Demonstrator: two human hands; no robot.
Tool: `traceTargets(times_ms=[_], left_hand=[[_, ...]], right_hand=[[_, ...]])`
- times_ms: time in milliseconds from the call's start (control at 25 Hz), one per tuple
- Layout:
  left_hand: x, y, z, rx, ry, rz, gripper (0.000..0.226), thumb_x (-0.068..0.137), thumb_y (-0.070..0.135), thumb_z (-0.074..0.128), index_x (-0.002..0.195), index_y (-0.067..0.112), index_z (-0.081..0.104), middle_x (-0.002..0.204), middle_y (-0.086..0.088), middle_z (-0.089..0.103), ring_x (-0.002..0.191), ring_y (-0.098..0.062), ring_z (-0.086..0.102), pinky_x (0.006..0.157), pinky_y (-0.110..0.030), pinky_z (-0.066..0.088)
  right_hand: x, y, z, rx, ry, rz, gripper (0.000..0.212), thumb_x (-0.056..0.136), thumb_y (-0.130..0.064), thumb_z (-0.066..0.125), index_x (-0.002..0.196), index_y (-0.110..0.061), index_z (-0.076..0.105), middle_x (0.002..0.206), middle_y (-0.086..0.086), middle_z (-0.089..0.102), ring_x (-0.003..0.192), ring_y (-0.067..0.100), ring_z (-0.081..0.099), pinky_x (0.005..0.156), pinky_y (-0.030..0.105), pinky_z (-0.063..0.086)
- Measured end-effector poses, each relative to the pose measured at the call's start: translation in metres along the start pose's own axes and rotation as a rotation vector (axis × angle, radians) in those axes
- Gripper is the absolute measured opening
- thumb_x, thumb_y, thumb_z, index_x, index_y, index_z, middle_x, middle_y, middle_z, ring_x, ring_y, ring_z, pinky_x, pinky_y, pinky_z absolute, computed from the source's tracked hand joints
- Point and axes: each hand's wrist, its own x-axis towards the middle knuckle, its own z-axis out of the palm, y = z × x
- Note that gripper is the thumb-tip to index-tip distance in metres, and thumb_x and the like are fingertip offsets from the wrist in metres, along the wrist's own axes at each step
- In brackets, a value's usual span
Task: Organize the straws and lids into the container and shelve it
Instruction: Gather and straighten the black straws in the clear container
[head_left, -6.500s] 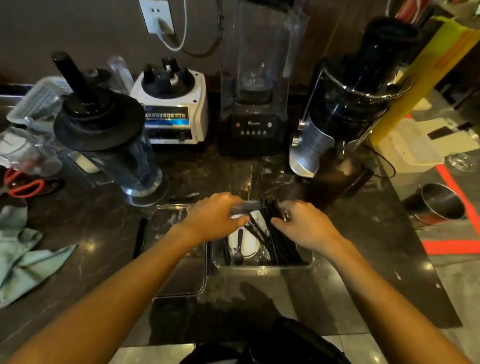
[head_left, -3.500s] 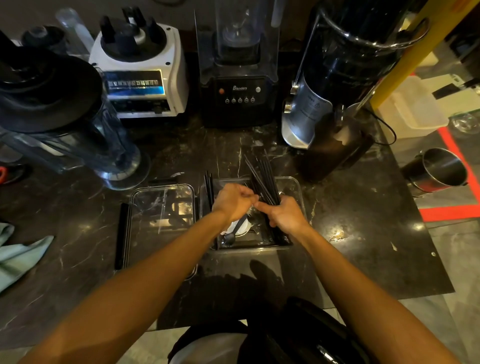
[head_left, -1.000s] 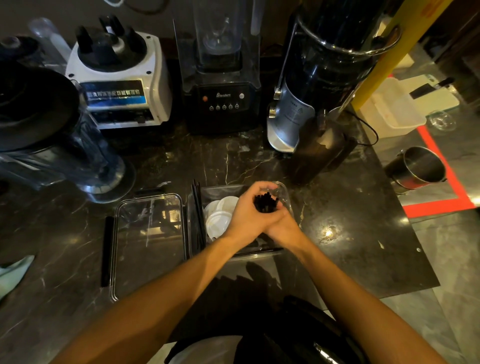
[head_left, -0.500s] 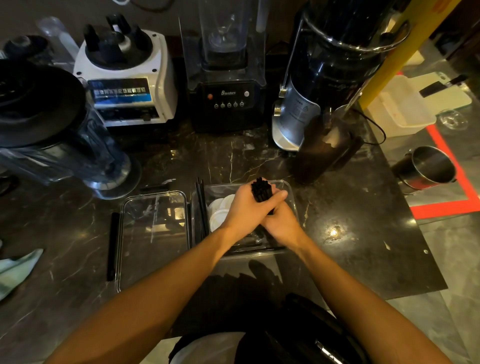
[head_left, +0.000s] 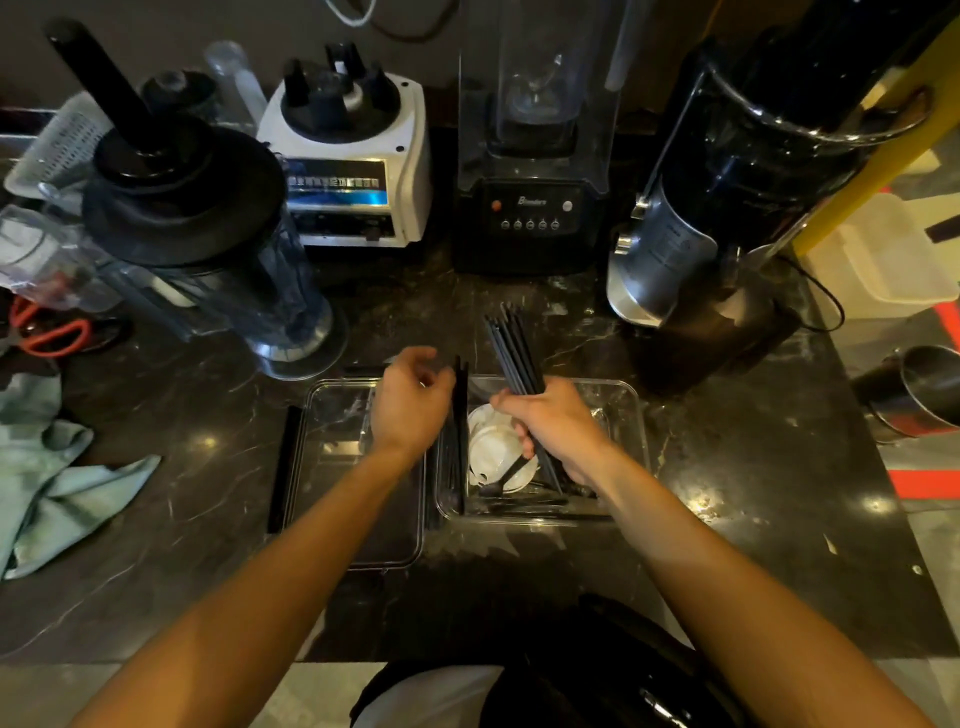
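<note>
Your right hand (head_left: 558, 426) grasps a bundle of thin black straws (head_left: 514, 348) — slanting out of the clear plastic container (head_left: 628, 415) over round white lids (head_left: 493, 447). Your left hand (head_left: 410, 405) hangs loosely curled, holding nothing, beside more straws (head_left: 460, 415) at the container's left wall.

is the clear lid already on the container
No, the clear lid lies flat on the counter left of the open container.
</note>
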Motion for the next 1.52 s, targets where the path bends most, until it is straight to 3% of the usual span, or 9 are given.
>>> traceTargets(times_ms=[240,400,600,880,1000,1120,1280,1400,1520], left_hand=[[0.019,-0.022,-0.001,0.061,-0.257,-0.019,0.021,0.097,0.020,0.063,0.115,0.025,0.073,0.094,0.017,0.071,0.095,-0.008,0.067,0.068,-0.010,0.044],[0.020,-0.024,-0.003,0.053,-0.280,-0.003,0.028,0.099,0.017,0.057,0.099,0.040,0.073,0.075,0.040,0.067,0.076,0.023,0.061,0.059,0.002,0.041],[0.023,-0.030,-0.005,0.008,-0.302,0.052,0.030,0.100,0.009,0.055,0.102,0.033,0.073,0.090,0.011,0.074,0.085,-0.003,0.071,0.080,-0.026,0.056],[0.018,-0.010,-0.008,-0.125,-0.369,0.117,0.035,0.103,0.013,0.054,0.104,0.041,0.075,0.098,0.020,0.078,0.095,0.004,0.071,0.081,-0.010,0.053],[0.013,0.001,0.004,-0.175,-0.314,0.105,0.022,0.101,0.012,0.058,0.106,0.025,0.074,0.091,0.008,0.076,0.085,-0.004,0.071,0.082,-0.026,0.058],[0.001,0.007,0.020,-0.141,-0.307,0.091,0.018,0.095,0.013,0.063,0.089,0.028,0.071,0.074,0.009,0.070,0.073,-0.009,0.067,0.074,-0.037,0.060],[-0.019,0.011,0.043,0.061,-0.592,0.138,0.021,0.094,0.023,0.067,0.081,0.037,0.073,0.075,0.027,0.072,0.075,0.010,0.067,0.068,-0.016,0.049],[-0.034,0.013,0.063,0.353,-0.791,0.256,0.009,0.091,0.025,0.071,0.089,0.028,0.080,0.091,0.014,0.078,0.088,0.000,0.070,0.083,-0.028,0.055],[-0.046,0.016,0.081,0.651,-0.804,0.506,0.015,0.091,0.029,0.066,0.100,0.027,0.078,0.102,0.005,0.076,0.099,-0.017,0.069,0.085,-0.034,0.055]], right_hand=[[0.013,-0.005,0.035,0.023,-0.070,0.160,0.007,0.095,-0.009,0.070,0.094,-0.004,0.065,0.060,0.005,0.052,0.047,0.016,0.048,0.046,0.031,0.043],[0.023,-0.003,0.048,0.007,-0.059,0.212,0.005,0.095,-0.006,0.068,0.096,-0.002,0.065,0.060,0.006,0.052,0.048,0.018,0.048,0.048,0.033,0.043],[0.031,-0.001,0.059,-0.011,-0.045,0.210,0.004,0.092,-0.002,0.067,0.090,-0.006,0.065,0.058,0.004,0.053,0.046,0.015,0.049,0.046,0.029,0.043],[0.021,-0.006,0.037,0.063,-0.011,0.114,0.021,0.084,-0.012,0.079,0.102,-0.003,0.073,0.063,0.001,0.063,0.050,0.012,0.058,0.049,0.027,0.050],[0.009,-0.014,0.003,0.129,-0.033,0.078,0.025,0.084,-0.019,0.082,0.104,-0.005,0.075,0.077,0.008,0.072,0.057,0.015,0.062,0.055,0.031,0.052],[-0.004,-0.017,-0.033,0.162,0.050,0.026,0.019,0.087,-0.021,0.082,0.098,-0.006,0.078,0.088,0.011,0.080,0.063,0.017,0.066,0.058,0.029,0.054],[-0.020,-0.015,-0.066,0.214,0.180,-0.061,0.017,0.091,-0.017,0.078,0.102,-0.003,0.077,0.090,0.009,0.081,0.081,0.018,0.077,0.066,0.024,0.059],[-0.026,-0.007,-0.075,0.303,0.255,-0.104,0.010,0.095,-0.004,0.070,0.103,0.003,0.072,0.096,0.018,0.075,0.089,0.025,0.075,0.077,0.030,0.063],[-0.030,-0.001,-0.077,0.340,0.322,-0.122,0.006,0.097,0.004,0.065,0.102,0.004,0.069,0.094,0.023,0.068,0.083,0.025,0.071,0.075,0.030,0.063]])
